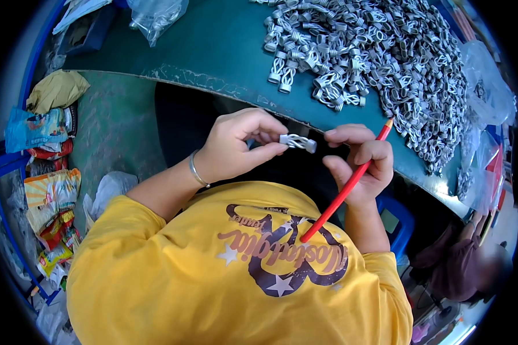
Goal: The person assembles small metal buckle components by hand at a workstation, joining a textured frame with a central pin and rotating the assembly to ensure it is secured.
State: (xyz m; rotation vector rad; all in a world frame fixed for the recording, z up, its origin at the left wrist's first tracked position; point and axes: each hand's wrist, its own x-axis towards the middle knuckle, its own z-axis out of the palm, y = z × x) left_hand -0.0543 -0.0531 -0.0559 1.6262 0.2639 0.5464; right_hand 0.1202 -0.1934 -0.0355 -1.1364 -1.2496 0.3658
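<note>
At the centre of the frame, you held a small silvery piece [297,141] in front of your chest, just off the near edge of a green table [213,63]. Your left hand [227,144] was the nearer one, already touching it: thumb and forefinger pinched its left end. From those fingertips the piece pointed to the right, its long axis running nearly level across the frame and dipping slightly at the right. Its free end faced the gap between the thumb and forefinger of your right hand [369,164]; they were spread and just beside that end, with no contact visible. The other fingers of that hand held a red pencil [345,191], slanting from its sharpened tip at the upper right down to its far end over your yellow shirt [172,276].

The piece looked like a short open cage: a pale, blocky cap at the left, a darker grey cap at the right, and between them slim, curving strands with dark openings showing through. Many silvery pieces of similar look lay in a large heap [380,63] on the table, filling the upper right of the frame.
</note>
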